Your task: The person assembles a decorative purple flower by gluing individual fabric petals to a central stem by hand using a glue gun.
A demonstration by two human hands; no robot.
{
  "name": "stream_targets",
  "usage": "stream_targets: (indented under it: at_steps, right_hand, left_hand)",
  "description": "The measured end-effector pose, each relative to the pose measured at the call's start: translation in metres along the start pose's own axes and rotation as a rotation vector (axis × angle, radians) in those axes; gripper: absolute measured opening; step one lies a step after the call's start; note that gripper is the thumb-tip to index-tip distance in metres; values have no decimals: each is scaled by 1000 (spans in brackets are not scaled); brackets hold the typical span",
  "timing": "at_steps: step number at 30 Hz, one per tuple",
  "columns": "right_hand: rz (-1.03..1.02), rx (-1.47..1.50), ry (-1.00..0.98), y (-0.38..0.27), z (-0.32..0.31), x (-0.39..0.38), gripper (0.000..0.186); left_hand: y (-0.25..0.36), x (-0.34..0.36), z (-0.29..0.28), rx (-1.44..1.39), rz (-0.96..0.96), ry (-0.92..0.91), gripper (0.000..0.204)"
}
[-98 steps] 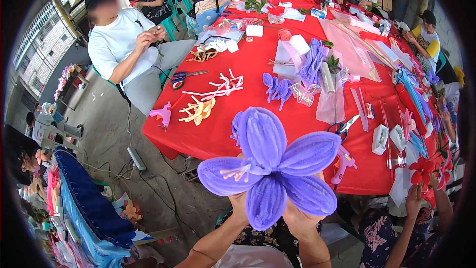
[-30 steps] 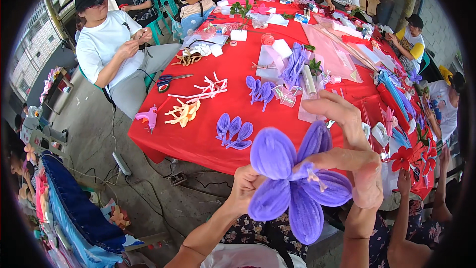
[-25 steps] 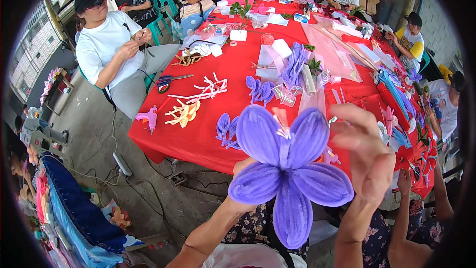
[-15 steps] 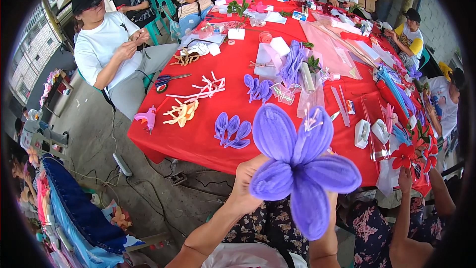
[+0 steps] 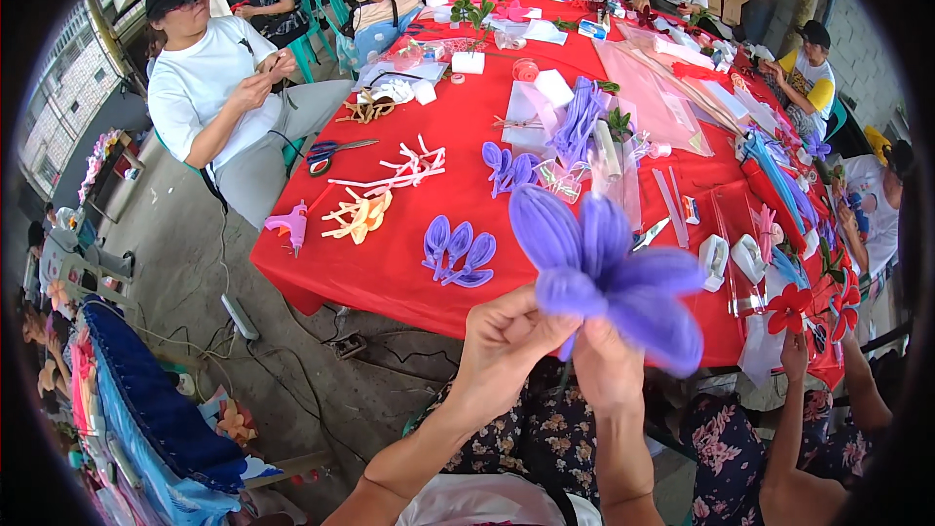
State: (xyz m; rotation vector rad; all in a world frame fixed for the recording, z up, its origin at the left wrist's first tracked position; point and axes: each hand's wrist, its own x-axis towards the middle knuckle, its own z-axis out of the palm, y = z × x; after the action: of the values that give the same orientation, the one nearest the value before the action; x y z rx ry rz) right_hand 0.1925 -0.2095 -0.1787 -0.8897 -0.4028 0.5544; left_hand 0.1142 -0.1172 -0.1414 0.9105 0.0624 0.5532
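Note:
A large purple pipe-cleaner flower [image 5: 614, 273] is raised between my hands, above the near edge of the red-covered table [image 5: 390, 268]. My left hand [image 5: 499, 343] pinches it from the left, under the petals. From below, the fingers of my right hand [image 5: 610, 370] close around its base, partly hidden by a petal. The flower is tilted and its right petals are blurred. Just beyond it lie several loose purple petals [image 5: 456, 251], with more purple petals [image 5: 506, 169] farther back.
A pink glue gun [image 5: 290, 224], yellow looped pieces [image 5: 358, 218], pale pink stems [image 5: 409, 168] and scissors [image 5: 333, 152] lie to the left. Purple pipe cleaners [image 5: 579, 127] and white tape dispensers [image 5: 714, 263] are farther right. Co-workers sit around the table; one holds red flowers [image 5: 790, 308].
The flower has tipped, from facing me to more side-on. My right hand, hidden behind the petals before, now shows at the base. My left hand has moved slightly right under the petals.

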Motion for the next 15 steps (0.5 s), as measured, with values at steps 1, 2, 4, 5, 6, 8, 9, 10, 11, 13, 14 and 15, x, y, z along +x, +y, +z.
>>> stream_targets:
  at_steps: [1, 2, 4, 5, 6, 8, 9, 10, 11, 13, 14, 15]
  right_hand:
    - [-49, -37, -40, -6, 7, 7, 22]
    - [85, 222, -27, -12, 12, 10, 23]
    - [101, 216, -20, -17, 16, 12, 25]
    - [100, 202, 1, -19, 15, 11, 26]
    - [99, 188, 22, -21, 14, 10, 27]
    - [167, 236, 37, -22, 12, 8, 28]
    - [207, 244, 13, -25, 13, 9, 28]
    - [246, 252, -13, -27, 14, 9, 28]
    - [253, 258, -26, -29, 14, 10, 28]
    - [266, 270, -54, -32, 14, 12, 27]
    - [259, 255, -51, -34, 14, 12, 26]
    - [250, 240, -48, -35, 15, 12, 25]
  left_hand:
    - [1, 5, 1, 26, 0, -1, 20]
    - [3, 9, 2, 50, 2, -6, 20]
    - [5, 13, 0, 191, 33, 25, 14]
    - [3, 15, -2, 268, 71, 31, 12]
    - [1, 18, -5, 345, 110, 38, 10]
    - [-1, 18, -12, 516, 188, 117, 22]
    - [-3, 16, -16, 566, 267, 163, 27]
    - [-2, 15, -16, 638, 373, 203, 32]
    - [-2, 16, -16, 706, 473, 246, 37]
    - [4, 19, -8, 883, 732, 317, 48]
    - [9, 19, -5, 978, 750, 290, 48]
    - [14, 19, -3, 1071, 767, 262, 48]
